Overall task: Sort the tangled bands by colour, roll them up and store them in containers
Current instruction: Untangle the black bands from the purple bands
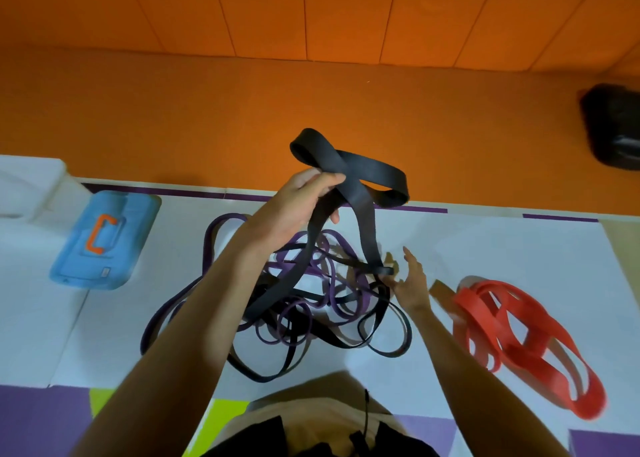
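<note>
Only got the red bands (465, 302) split off on the mat (485, 241), nothing rolled or boxed. Gripping a black band (356, 193) above the purple-black tangle (311, 304) with fingers of the left hand (298, 203), fingers of the right hand (412, 283) loose.

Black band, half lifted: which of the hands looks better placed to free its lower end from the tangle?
Probably the right hand: its straight fingers sit beside the lower end of the black band, where it meets the purple bands, while the left hand grips the raised loops.
</note>
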Demonstrator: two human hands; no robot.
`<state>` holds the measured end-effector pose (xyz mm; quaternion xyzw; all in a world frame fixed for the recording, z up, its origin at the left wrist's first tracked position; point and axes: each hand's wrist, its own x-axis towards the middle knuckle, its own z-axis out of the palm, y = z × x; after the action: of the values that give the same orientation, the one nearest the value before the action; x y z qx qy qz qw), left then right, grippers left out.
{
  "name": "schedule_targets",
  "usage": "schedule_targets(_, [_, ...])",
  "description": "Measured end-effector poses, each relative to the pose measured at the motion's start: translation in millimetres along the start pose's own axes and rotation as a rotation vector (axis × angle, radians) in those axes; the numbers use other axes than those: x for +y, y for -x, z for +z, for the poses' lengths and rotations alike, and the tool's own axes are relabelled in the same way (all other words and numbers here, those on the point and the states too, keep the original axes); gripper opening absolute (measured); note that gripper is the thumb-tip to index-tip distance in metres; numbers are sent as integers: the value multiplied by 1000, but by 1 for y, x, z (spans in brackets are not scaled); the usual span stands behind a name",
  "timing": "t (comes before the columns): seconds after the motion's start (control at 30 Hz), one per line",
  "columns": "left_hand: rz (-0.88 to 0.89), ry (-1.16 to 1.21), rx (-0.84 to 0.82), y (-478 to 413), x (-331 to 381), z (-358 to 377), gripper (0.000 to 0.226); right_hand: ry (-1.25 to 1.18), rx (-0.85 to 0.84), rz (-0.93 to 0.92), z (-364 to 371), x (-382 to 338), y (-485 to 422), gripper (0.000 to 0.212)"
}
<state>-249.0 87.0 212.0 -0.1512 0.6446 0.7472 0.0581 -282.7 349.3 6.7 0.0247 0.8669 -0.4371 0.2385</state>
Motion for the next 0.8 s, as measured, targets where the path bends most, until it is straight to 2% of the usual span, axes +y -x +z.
schedule_targets(0.03, [0, 12, -21, 1, 1, -1, 37, -39, -81, 4, -2, -3, -4, 67])
schedule_targets(0.13, [36, 76, -87, 9, 6, -4, 33, -142, -291, 11, -5, -6, -5, 27])
schedule_targets(0.17, [57, 100, -112, 12, 9, -6, 29, -136, -313, 16, -7, -6, -4, 20])
schedule_targets(0.23, [94, 107, -140, 17, 11, -13, 23, -80, -235, 1, -11, -5, 1, 14])
schedule_targets(0.33, [103, 54, -98, 19, 12, -23, 19, -23, -31, 6, -18, 4, 9, 11])
schedule_targets(0.47, [96, 34, -13, 17, 6, -33, 16, 191, 38, -34, -33, 17, 34, 21])
schedule_targets(0.53, [104, 72, 7, 16, 1, -38, 16, 202, 25, -24, -37, 26, 48, 25])
schedule_targets(0.67, [83, 63, 8, 15, -10, -43, 15, 228, -121, 115, -37, 56, 79, 21])
schedule_targets(0.73, [53, 29, -2, 17, -16, -45, 18, 128, -158, 169, -31, 69, 98, 16])
schedule_targets(0.8, [32, -2, -24, 19, -21, -47, 22, 5, -201, 260, -23, 78, 116, 24])
